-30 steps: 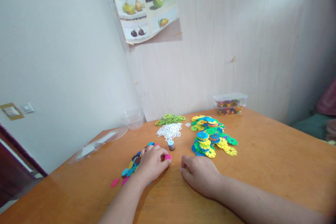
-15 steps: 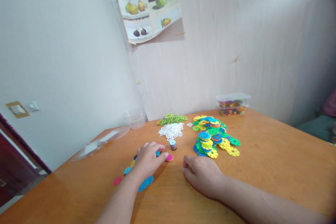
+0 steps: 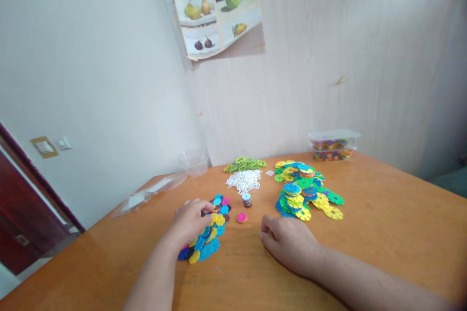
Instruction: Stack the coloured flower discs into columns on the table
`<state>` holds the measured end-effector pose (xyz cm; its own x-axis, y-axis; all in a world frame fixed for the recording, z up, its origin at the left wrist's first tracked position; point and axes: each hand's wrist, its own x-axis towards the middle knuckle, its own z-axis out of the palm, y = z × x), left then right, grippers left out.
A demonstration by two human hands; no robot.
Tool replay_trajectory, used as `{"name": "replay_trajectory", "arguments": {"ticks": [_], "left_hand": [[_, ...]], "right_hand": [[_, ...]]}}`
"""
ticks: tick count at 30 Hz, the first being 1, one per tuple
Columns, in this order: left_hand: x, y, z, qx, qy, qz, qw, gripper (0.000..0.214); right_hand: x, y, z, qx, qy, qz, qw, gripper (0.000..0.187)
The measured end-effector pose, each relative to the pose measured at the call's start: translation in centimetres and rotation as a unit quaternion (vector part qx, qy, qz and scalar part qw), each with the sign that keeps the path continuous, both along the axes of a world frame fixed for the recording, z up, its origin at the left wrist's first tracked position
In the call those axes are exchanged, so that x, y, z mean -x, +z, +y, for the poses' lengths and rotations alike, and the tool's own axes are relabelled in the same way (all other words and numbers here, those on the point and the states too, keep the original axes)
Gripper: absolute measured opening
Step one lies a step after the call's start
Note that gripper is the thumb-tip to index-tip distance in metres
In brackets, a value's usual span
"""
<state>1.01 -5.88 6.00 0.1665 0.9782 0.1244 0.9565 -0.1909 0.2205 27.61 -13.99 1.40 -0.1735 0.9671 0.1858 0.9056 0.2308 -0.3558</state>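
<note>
My left hand [image 3: 191,221] reaches over a pile of small notched plastic discs [image 3: 209,248] in blue, yellow, pink and dark colours. Its fingers bend down at the pile's upper left side, thumb and forefinger a little apart, and I see no disc lifted between them. Right of the pile, a short stack with a pink disc on top [image 3: 242,217] lies on the table. Behind it stands a taller stack topped with light blue [image 3: 247,199]. My right hand [image 3: 288,243] rests on the table as a loose fist, its palm hidden.
Larger flower-shaped discs [image 3: 302,194] are heaped behind my right hand. White flat pieces [image 3: 244,181] and green pieces [image 3: 246,165] lie at the back. A clear tub [image 3: 194,163], clear lids [image 3: 149,194] and a lidded box [image 3: 333,146] stand along the table's far side.
My left hand has drawn back left from beside the pink-topped stack to the disc pile, uncovering more of the pile. The view has shifted slightly left. My right hand keeps its place.
</note>
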Motion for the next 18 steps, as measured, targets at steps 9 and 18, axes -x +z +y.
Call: {"name": "replay_trajectory", "arguments": {"ticks": [9,18], "left_hand": [[-0.06,-0.63,0.41,-0.021,-0.012,0.068,0.997,0.025],[-0.27,-0.62,0.20,-0.017,-0.013,0.052,0.998,0.024]], "right_hand": [[0.09,0.11,0.00,0.002,0.002,-0.001,1.000,0.017],[0.01,-0.01,0.05,0.001,0.003,-0.005,1.000,0.017]]}}
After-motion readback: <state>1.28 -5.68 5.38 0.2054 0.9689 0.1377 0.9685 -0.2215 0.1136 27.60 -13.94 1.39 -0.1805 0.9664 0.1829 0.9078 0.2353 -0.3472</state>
